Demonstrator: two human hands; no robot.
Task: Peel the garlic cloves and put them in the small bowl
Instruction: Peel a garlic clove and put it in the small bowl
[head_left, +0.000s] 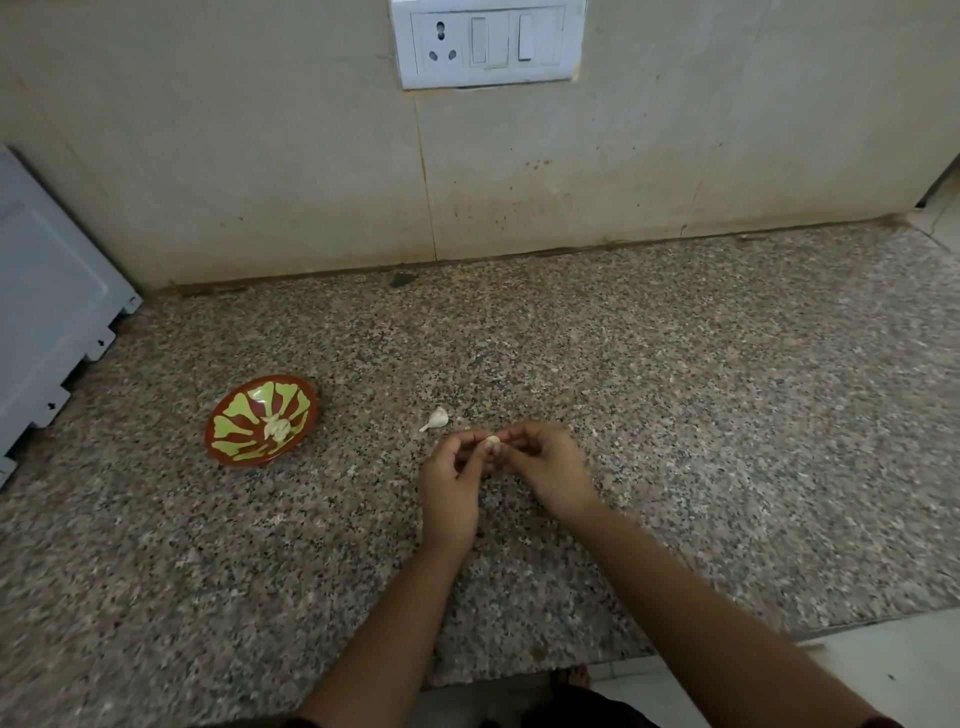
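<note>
At 6 o'clock the left forearm (395, 623) and right forearm (701, 613) reach up over the edge of a speckled granite counter (727, 415). A strip of pale floor (883, 670) shows past that edge at 5 o'clock.

Just below the middle of the view the 2 hands meet above the counter. The left hand (451, 491) has its fingers curled, with thumb and fingertips pinching 1 small garlic clove (492, 443). The right hand (548, 465) is curled too and nips the same clove from the other side, so the clove sits between both sets of fingertips. It is too small to tell how much skin is on it.

From the held clove, a second clove (435, 419) lies on the counter at 10 o'clock, close by but apart from the hands, its thin tip pointing down and left.

Farther off at 9 o'clock stands the small bowl (234, 415), red-brown with yellow-green petal shapes, and a few pale garlic pieces (277, 427) lie in its middle.

Beyond the bowl, at 10 o'clock, a white appliance (52, 312) rests at the counter's left edge.

At 12 o'clock a dark chip (402, 279) lies where the counter meets the stained beige wall (260, 156). Higher on the wall is a white switch plate (488, 78) with 1 socket and 2 switches.
</note>
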